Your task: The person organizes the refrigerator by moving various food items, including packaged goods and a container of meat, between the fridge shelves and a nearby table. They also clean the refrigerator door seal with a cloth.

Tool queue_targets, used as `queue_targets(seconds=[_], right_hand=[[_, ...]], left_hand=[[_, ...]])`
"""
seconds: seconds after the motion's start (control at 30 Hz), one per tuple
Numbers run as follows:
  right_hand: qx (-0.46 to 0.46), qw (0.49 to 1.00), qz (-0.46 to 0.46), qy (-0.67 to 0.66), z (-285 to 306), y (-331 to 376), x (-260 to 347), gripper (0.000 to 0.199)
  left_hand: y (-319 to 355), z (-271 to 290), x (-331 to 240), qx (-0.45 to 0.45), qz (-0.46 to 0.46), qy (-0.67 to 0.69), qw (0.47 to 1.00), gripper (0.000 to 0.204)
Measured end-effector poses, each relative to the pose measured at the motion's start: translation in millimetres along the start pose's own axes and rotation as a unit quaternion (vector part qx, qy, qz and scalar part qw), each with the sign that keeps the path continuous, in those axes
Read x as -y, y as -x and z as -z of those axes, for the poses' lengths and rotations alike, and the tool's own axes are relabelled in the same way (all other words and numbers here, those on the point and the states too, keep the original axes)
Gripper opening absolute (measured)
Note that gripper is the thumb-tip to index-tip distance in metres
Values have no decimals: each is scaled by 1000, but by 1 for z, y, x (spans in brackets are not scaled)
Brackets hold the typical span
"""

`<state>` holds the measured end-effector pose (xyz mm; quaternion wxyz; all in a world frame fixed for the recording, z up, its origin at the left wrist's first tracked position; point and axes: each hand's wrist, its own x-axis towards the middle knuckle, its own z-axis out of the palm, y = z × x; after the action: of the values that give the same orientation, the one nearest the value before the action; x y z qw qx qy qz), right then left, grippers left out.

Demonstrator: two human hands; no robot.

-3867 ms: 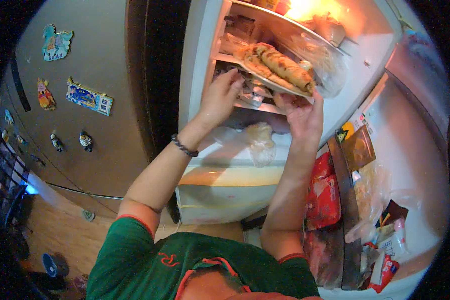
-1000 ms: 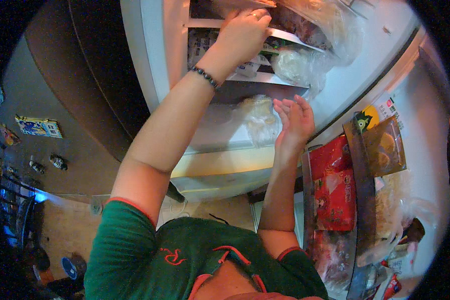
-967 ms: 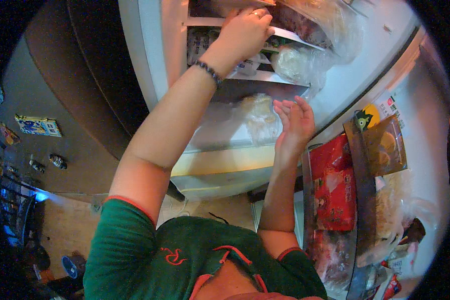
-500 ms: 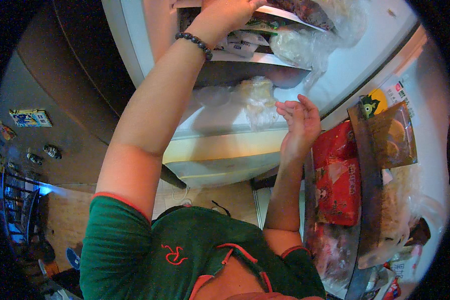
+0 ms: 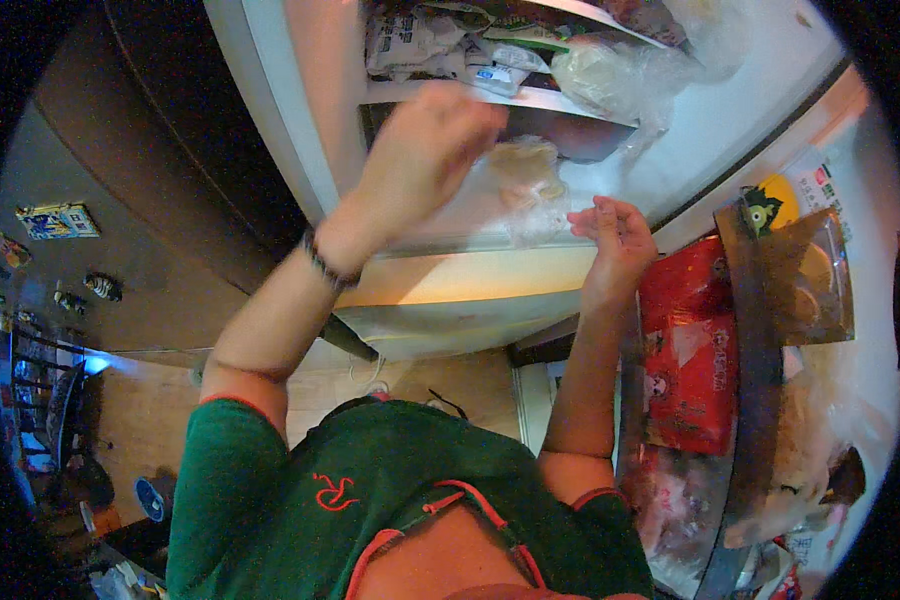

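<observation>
Your left hand [image 5: 425, 160], blurred, fingers curled, grip impossible to tell; your right hand [image 5: 618, 242], fingers loosely bent and parted, just beside the clear plastic bag [image 5: 530, 185] lying low inside the open fridge [image 5: 745, 95]

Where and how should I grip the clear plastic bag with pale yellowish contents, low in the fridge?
Probably by the loose, crumpled front end of the clear plastic bag, from the front right: that slack end faces outward, near the right hand, while the pale contents bulge behind.
</observation>
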<state>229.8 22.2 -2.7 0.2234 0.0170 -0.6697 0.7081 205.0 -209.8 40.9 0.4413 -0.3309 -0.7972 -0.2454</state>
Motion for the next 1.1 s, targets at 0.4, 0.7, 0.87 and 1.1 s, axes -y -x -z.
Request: queue_targets(seconds=[0.4,0.7,0.87,1.1], right_hand=[[85,805,220,545,-48,-24,-78,50],[157,855,133,477,-33,-55,-96,38],[156,956,-60,-243,-23,-30,-47,43],[213,892,-133,-377,-29,-3,-28,48]], left_hand=[[125,-5,-27,102,284,127,945,15],[120,4,-24,121,307,179,927,19],[99,4,-18,57,329,332,882,40],[54,2,-10,94,452,700,545,55]])
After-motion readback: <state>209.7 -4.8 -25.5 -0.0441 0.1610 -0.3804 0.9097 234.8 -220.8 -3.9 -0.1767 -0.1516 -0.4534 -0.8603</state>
